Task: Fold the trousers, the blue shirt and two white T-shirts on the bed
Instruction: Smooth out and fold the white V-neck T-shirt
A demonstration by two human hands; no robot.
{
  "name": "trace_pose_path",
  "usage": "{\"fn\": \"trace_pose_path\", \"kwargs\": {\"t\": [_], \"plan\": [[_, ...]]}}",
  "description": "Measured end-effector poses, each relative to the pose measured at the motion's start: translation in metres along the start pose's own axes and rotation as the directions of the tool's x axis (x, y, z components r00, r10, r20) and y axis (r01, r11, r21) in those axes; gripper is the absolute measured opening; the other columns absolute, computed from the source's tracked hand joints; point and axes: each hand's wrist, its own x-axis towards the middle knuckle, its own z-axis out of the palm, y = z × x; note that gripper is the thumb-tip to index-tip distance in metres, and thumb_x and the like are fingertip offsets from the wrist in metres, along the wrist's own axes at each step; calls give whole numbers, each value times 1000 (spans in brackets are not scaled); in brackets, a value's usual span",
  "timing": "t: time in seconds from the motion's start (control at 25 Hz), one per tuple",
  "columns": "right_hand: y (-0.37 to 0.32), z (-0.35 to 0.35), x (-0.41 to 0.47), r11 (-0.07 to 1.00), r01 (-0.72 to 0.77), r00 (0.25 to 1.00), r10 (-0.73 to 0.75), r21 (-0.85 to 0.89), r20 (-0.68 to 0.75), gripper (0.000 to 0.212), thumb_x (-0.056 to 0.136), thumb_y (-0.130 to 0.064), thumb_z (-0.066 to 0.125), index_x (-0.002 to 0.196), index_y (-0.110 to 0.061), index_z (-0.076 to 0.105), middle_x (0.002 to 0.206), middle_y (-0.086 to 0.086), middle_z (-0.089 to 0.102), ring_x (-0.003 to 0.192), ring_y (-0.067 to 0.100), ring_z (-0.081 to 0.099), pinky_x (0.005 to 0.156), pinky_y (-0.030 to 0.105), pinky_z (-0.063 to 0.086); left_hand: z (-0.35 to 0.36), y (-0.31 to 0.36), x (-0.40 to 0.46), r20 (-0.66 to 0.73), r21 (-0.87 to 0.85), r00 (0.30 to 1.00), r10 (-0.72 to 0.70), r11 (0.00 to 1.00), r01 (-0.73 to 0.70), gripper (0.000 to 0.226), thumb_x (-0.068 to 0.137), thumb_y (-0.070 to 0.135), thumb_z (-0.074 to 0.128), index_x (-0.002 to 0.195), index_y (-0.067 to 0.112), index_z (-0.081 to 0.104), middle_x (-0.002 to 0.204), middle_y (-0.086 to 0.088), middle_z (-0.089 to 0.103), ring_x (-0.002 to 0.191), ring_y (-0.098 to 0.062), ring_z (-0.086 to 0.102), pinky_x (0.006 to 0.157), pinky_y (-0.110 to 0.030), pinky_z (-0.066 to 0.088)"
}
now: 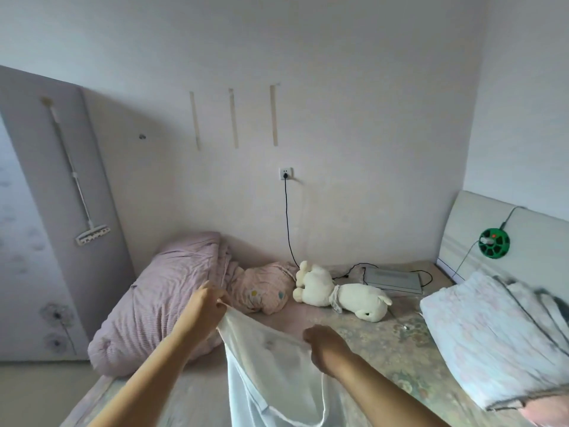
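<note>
A thin white T-shirt (pixel 271 374) hangs in the air above the bed (pixel 385 343), stretched between both hands. My left hand (pixel 206 306) pinches its upper left edge, raised over the bedding. Lower and to the right, my right hand (pixel 326 346) grips the other top edge, knuckles toward the camera. The shirt's lower part drops out of the bottom of the view. No trousers or blue shirt can be made out.
A rolled lilac quilt (pixel 154 303) and a pink pillow (pixel 264 288) lie at the left back. A white plush toy (pixel 341 292), a grey flat device (pixel 392 280) with black cable, and stacked folded bedding (pixel 498 337) sit to the right. The headboard (pixel 523 238) carries a green reel (pixel 494 243).
</note>
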Motion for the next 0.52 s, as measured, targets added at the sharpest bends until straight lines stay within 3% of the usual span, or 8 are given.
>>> {"fn": "trace_pose_path", "kwargs": {"t": [0.04, 0.12, 0.2, 0.28, 0.36, 0.44, 0.52], "plan": [[7, -6, 2, 999, -45, 999, 46, -8, 7, 33, 90, -2, 41, 117, -8, 59, 128, 11, 55, 120, 26, 51, 90, 28, 39, -12, 3, 6, -9, -17, 1000, -30, 999, 30, 30, 69, -12, 53, 64, 15, 65, 71, -3, 56, 69, -21, 53, 58, -10, 34], [14, -29, 3, 992, -115, 993, 115, 55, 14, 27, 89, -4, 46, 99, -14, 69, 114, 8, 66, 107, 24, 60, 84, 23, 42, -36, 11, 16, -40, -120, 992, -121, 986, 115, 20, 67, -3, 55, 71, 10, 69, 70, -7, 63, 72, -25, 62, 63, -24, 46], [13, -41, 5, 957, -85, 996, 90, 277, -5, 25, 85, -3, 54, 79, -23, 67, 93, 4, 69, 86, 17, 63, 67, 14, 42, -55, 23, 20, -22, -205, 988, -154, 968, 146, 18, 69, -1, 56, 77, 7, 70, 71, -5, 62, 71, -21, 62, 69, -30, 53], [-5, -43, 4, 859, -26, 1000, 21, 512, 16, 18, 84, -2, 62, 88, -19, 65, 87, 2, 61, 72, 8, 55, 56, 7, 37, -68, 37, 26, 41, -231, 992, -116, 965, 122, 21, 74, -7, 55, 83, 4, 70, 69, -3, 61, 60, -12, 59, 60, -24, 53], [-31, -37, 9, 769, -21, 998, -19, 639, 55, 27, 85, -5, 65, 108, -19, 63, 97, -2, 60, 79, 7, 54, 57, 6, 37, -81, 50, 32, 124, -283, 990, -65, 954, 98, 23, 78, -11, 52, 89, -1, 69, 71, -7, 63, 53, -10, 59, 54, -21, 53], [-57, -30, 17, 709, -1, 995, -70, 705, 72, 38, 86, -10, 66, 122, -22, 59, 111, -6, 58, 99, 6, 54, 70, 6, 40, -94, 49, 38, 186, -294, 982, -25, 952, 80, 24, 82, -10, 51, 93, 1, 69, 82, -14, 67, 64, -16, 62, 65, -26, 55], [-82, -31, 25, 677, 84, 993, -121, 731, -2, 42, 87, -11, 65, 127, -21, 56, 116, -8, 57, 111, 7, 53, 85, 11, 41, -105, 39, 39, 223, -347, 974, -37, 931, 114, 25, 85, -10, 50, 96, 3, 69, 85, -12, 67, 66, -11, 62, 65, -19, 55]]}}
